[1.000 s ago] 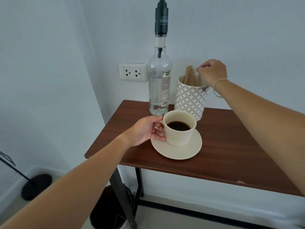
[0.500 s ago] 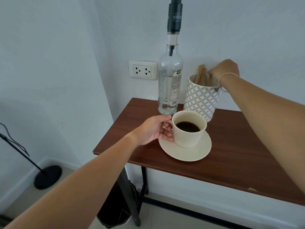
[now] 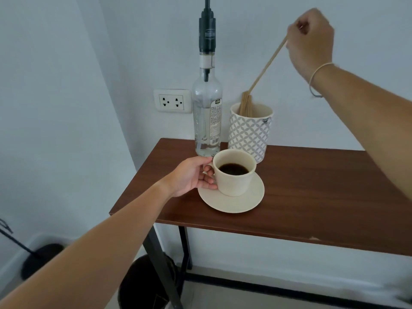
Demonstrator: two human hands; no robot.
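A cream cup (image 3: pixel 234 182) of black coffee stands on a cream saucer (image 3: pixel 234 202) on the brown table (image 3: pixel 312 197). My left hand (image 3: pixel 191 176) grips the cup's handle. Behind the cup stands a patterned white holder (image 3: pixel 248 132) with several wooden stir sticks (image 3: pixel 246 104) in it. My right hand (image 3: pixel 311 41) is raised high above the holder and pinches the top of one wooden stick (image 3: pixel 267 65). That stick slants down to the left, its lower end just above the bunch in the holder.
A tall clear glass bottle (image 3: pixel 207 117) with a dark pump top stands left of the holder, against the wall. A wall socket (image 3: pixel 172 101) is left of it. A dark bin (image 3: pixel 142 284) sits under the table, and a black stand base (image 3: pixel 40 257) on the floor at left.
My right hand has risen from the holder's rim to well above it, drawing one stick out of the bunch. My left hand has kept its grip on the cup handle.
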